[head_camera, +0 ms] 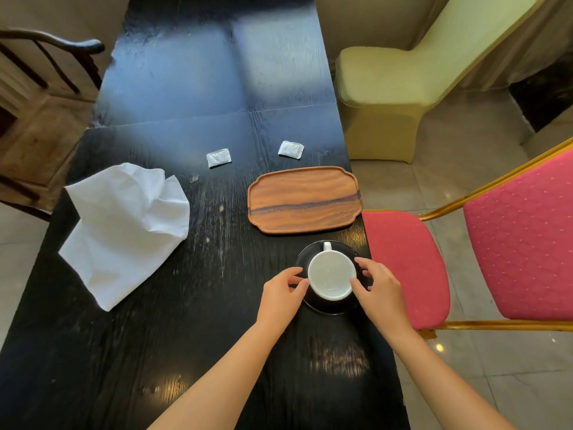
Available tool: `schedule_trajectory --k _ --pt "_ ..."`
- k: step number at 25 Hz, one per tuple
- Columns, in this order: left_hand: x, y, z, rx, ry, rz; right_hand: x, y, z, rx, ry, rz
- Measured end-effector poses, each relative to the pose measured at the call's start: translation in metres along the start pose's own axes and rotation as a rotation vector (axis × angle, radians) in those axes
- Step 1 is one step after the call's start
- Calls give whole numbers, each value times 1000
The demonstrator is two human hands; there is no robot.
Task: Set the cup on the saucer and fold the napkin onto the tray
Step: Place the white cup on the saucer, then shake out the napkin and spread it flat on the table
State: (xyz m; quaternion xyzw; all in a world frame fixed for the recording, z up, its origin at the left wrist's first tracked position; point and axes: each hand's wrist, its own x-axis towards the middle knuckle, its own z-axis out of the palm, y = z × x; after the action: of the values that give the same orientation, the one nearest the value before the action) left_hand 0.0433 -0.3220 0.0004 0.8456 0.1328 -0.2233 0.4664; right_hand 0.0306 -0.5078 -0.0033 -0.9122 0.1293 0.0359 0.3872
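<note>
A white cup (331,274) stands upright on a black saucer (329,307) near the table's right edge, its handle pointing away from me. My left hand (283,293) holds the cup's left side with thumb and fingers curled against the rim. My right hand (376,288) holds the right side the same way. A crumpled white napkin (124,228) lies spread on the table to the left. The wooden tray (304,198) sits just beyond the saucer with nothing on it.
Two small white sachets (219,157) (290,148) lie on the black table (186,305) beyond the tray. A red chair (465,243) stands close at the right, a yellow-covered chair (387,88) farther back, and a dark wooden chair (37,88) at the left.
</note>
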Motion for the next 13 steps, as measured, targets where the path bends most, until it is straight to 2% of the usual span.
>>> schedule_trajectory --k 3,7,10,13 --pt "-13 5 -34 288 91 160 0 -31 -1 -207 4 -220" --pt "-21 -3 -93 532 300 364 5 -93 24 -282 -12 -466" --pt "-30 -24 -144 615 438 413 2 -145 52 -311 -38 -601" --pt "-41 -55 -190 683 503 410 -11 -191 84 -403 -35 -741"
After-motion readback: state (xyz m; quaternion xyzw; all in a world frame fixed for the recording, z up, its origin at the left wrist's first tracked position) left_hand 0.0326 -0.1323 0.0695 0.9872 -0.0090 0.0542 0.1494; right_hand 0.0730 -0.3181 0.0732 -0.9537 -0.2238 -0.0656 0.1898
